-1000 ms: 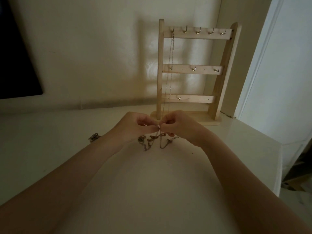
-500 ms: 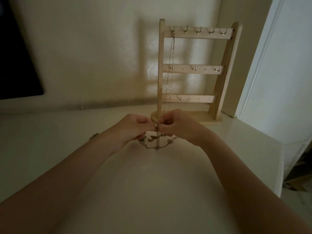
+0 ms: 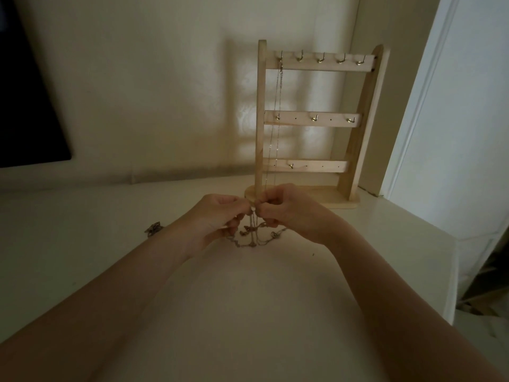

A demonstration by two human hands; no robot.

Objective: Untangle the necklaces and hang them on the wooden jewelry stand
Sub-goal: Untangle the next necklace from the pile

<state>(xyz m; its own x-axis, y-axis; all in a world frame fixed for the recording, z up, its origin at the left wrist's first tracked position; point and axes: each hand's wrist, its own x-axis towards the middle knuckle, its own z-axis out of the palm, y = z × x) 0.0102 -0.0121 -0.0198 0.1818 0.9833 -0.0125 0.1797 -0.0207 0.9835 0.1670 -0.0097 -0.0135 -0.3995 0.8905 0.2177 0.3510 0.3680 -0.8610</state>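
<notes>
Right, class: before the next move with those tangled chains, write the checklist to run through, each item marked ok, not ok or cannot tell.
1. Both hands pinch the tangle: left hand, right hand: ok.
2. Tangle undone: not ok, loops hang knotted below the fingers.
3. Free hooks on the stand: ok, four on the top bar.
4. Hung chain clear of the tangle: cannot tell, it runs down behind the hands.
5. Loose piece on the table dealt with: not ok.

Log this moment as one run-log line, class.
left hand: pinching tangled necklaces | right hand: pinching same | one chain: hung, wooden stand top-left hook | phase: untangling
</notes>
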